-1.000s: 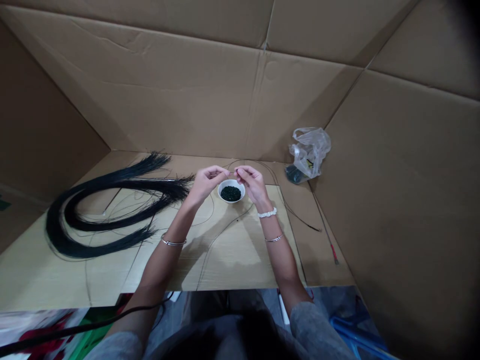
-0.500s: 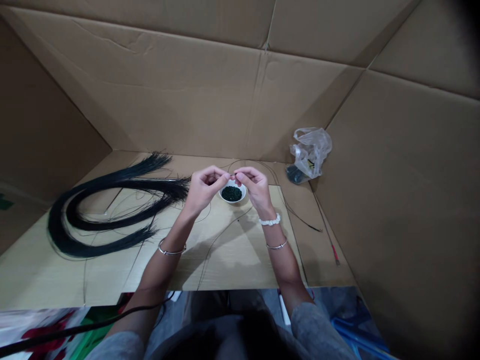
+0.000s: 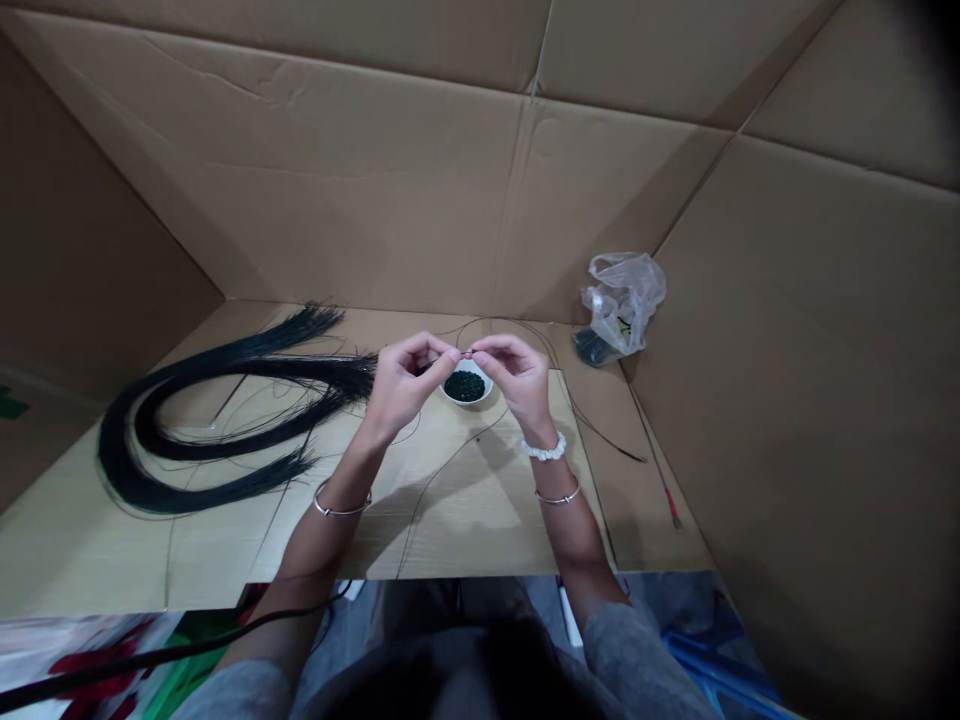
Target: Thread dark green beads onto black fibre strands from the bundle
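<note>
Left hand (image 3: 405,378) and right hand (image 3: 519,374) pinch the thread (image 3: 466,352) above the bowl (image 3: 453,397) by the tabletop's (image 3: 480,520) far edge; a close, steady grip seems best.

A long bundle of black strands (image 3: 315,372) lies looped on the left of the pale wooden worktop (image 3: 465,530), its frayed ends spread out. Brown cardboard walls (image 3: 375,200) close the worktop in at the back and on both sides. In the far right corner a crumpled clear plastic bag (image 3: 624,298) leans against the cardboard. A thin rod with a red tip (image 3: 670,507) lies along the right wall. A black cable (image 3: 150,660) crosses a red and green patterned cloth (image 3: 67,655) at the lower left.
</note>
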Demonstrator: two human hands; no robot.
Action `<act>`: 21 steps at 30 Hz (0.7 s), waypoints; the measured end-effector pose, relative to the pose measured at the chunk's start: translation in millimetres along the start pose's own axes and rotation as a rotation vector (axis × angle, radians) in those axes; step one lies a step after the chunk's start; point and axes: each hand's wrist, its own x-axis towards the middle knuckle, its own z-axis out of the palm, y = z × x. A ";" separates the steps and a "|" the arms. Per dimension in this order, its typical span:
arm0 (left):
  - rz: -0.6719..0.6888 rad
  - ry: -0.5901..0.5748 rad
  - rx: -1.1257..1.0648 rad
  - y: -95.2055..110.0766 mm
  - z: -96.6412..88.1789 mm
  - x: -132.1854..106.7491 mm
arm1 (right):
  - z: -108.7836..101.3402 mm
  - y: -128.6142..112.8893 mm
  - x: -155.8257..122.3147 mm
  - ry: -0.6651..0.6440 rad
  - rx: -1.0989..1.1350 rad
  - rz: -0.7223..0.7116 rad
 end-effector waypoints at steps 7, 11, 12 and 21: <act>0.007 0.012 0.025 4.3 0.4 -3.0 | -1.2 -21.2 -6.3 0.027 -0.222 -0.223; 0.001 0.012 0.035 4.7 1.0 -4.1 | -1.6 -26.6 -8.6 0.035 -0.329 -0.269; -0.002 0.009 0.036 4.7 1.1 -4.2 | -1.6 -26.9 -8.8 0.039 -0.356 -0.278; -0.003 -0.024 0.055 4.5 0.3 -4.7 | -1.8 -26.7 -9.1 0.009 -0.399 -0.352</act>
